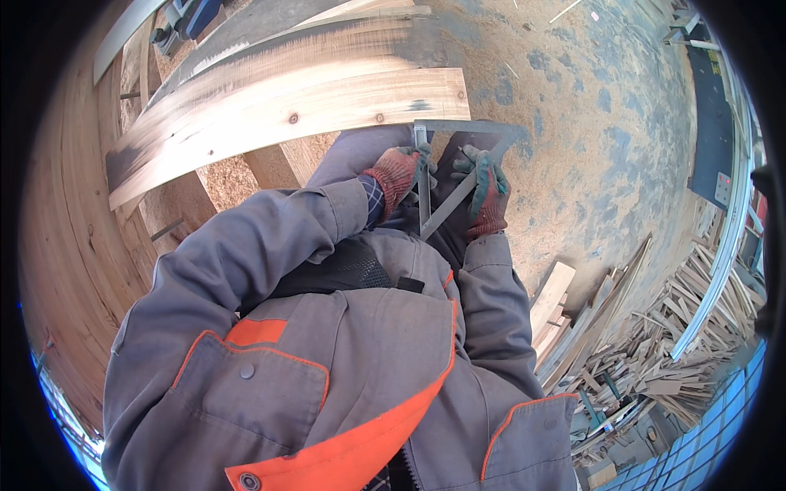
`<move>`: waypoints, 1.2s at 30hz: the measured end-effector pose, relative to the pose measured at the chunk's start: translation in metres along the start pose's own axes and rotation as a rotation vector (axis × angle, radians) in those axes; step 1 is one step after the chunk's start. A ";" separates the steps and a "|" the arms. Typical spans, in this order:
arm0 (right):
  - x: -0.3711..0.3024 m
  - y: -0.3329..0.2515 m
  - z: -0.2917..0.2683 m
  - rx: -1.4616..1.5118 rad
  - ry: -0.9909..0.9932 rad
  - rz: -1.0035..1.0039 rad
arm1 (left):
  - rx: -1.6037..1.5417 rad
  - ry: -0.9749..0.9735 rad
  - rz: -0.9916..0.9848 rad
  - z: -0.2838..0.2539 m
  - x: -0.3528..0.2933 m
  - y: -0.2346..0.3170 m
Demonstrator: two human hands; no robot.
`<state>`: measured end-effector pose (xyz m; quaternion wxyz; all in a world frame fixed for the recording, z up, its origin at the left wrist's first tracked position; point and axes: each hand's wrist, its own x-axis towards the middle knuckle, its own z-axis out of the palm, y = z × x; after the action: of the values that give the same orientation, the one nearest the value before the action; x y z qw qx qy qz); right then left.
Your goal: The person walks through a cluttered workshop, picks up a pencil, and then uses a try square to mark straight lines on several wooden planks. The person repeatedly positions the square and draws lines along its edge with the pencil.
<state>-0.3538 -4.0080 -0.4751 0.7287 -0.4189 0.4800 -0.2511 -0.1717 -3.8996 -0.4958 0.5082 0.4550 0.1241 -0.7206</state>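
Observation:
A grey metal triangle square (424, 204) is in front of my body, above my legs, with its long top edge near the end of a pale wooden board (303, 114). My left hand (398, 175), in a red and green work glove, is closed round the square's left bar. On the other side, my right hand (489, 190), gloved the same way, has its fingers closed at the slanting bar. Whether the right fingers also hold something small cannot be made out. Knots and a dark stained end mark the board.
More planks (327, 45) lie behind the board, partly darkened. A blue and grey power tool (184, 20) sits at the far left. Sawdust covers the floor (573, 123) to the right. Stacked offcuts (655, 352) and a long metal rail (720, 270) are at the lower right.

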 end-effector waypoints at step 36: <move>0.000 -0.003 0.004 -0.034 0.024 0.013 | -0.072 -0.192 0.046 -0.023 0.016 -0.011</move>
<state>-0.3505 -4.0080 -0.4715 0.7174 -0.4250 0.4956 -0.2430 -0.1700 -3.8899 -0.5245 0.5501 0.3679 0.0902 -0.7443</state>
